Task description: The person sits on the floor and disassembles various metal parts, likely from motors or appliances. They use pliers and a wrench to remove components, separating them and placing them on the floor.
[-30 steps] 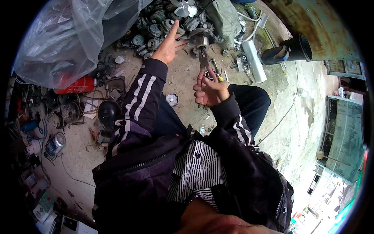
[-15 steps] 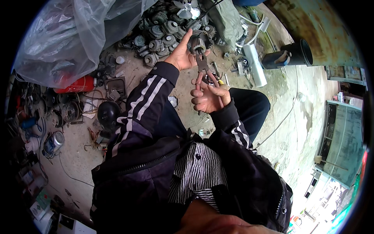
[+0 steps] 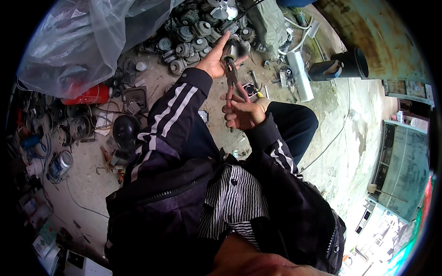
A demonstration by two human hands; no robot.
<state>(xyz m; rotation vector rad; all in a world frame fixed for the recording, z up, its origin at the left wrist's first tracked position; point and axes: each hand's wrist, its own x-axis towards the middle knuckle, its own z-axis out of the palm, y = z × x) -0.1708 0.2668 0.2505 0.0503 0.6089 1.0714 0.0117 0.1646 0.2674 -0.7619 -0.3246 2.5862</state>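
My left hand (image 3: pixel 214 62) is closed around a small electric motor (image 3: pixel 233 49), with the thumb pointing up along its side. A round blurred patch covers part of the motor. My right hand (image 3: pixel 244 113) grips the reddish handles of a pair of pliers (image 3: pixel 230 73). The handles are slightly spread, and the dark jaws point away from me and meet the near end of the motor. Exactly what the jaws bite on is too small to tell.
Beyond my hands lies a heap of similar motors (image 3: pixel 201 28), with a metal fan blade (image 3: pixel 223 10) on top. A clear plastic sheet (image 3: pixel 69 50) and a red cylinder (image 3: pixel 92 94) are at left. Loose tools, a white roll (image 3: pixel 299 76) and a black bucket (image 3: pixel 352 63) are at right.
The plier jaws have shifted slightly left and toward me, and their handles look closer together. The motor has turned a little in my left hand, and both hands keep their hold.
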